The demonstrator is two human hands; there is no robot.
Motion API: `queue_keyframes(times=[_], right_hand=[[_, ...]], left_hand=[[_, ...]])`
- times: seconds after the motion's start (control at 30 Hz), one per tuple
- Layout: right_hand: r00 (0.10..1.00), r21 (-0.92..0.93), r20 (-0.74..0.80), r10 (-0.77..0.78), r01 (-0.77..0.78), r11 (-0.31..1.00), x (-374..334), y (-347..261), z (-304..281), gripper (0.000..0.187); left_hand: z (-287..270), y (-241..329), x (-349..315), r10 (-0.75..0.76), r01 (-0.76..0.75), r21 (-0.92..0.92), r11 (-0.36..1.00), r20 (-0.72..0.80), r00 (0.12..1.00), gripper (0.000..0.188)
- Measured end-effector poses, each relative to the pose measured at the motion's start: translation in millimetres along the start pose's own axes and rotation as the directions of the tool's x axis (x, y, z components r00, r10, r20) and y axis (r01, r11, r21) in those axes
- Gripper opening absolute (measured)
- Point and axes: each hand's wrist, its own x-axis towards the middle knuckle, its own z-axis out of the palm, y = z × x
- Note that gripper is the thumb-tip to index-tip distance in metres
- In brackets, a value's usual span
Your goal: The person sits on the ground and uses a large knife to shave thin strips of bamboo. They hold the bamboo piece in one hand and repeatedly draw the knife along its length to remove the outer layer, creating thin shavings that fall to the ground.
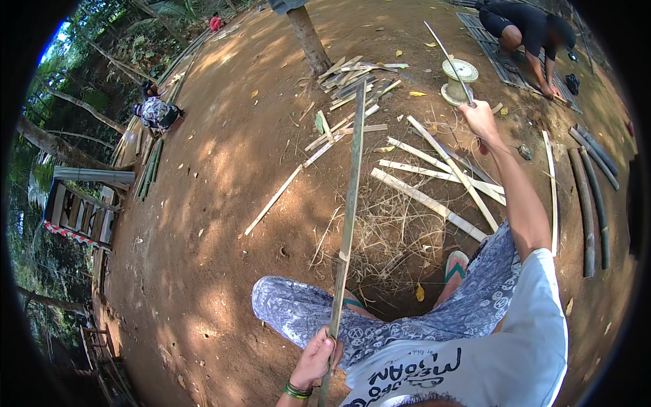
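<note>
A long, greenish-brown bamboo strip (352,197) stands out in front of me, running from my lap up toward the pile ahead. My left hand (317,356) is closed around its lower part, near my left thigh. Out to the right, my arm is stretched forward and my right hand (480,122) is closed on a long, thin-bladed knife (447,57). Its blade points away and up to the left, passing in front of a pale spool; the handle is mostly hidden in my fist. The blade is apart from the strip.
Split bamboo strips (434,197) and pale shavings (386,230) lie before my feet. Beyond is a heap of short pieces (352,78) by a tree trunk (308,41). A spool (461,71) stands near a crouching person (525,30). Dark bamboo poles (586,210) lie right.
</note>
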Motion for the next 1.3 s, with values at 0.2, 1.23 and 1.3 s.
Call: queue_keyframes(times=[0.2,1.23,1.3], right_hand=[[0.936,0.004,0.215,-0.278,0.283,0.959,-103,-70,43,0.029],[0.854,-0.126,0.303,-0.423,0.476,0.871,-120,-84,47,0.021],[0.843,-0.122,0.303,-0.445,0.497,0.859,-125,-88,44,0.021]], left_hand=[[-3,4,68,-0.092,0.098,-0.419,0.903,0.035,0.995,0.050],[36,27,66,-0.039,0.159,-0.358,0.920,0.319,0.947,0.046],[33,20,57,-0.067,0.154,-0.299,0.942,0.281,0.957,0.047]])
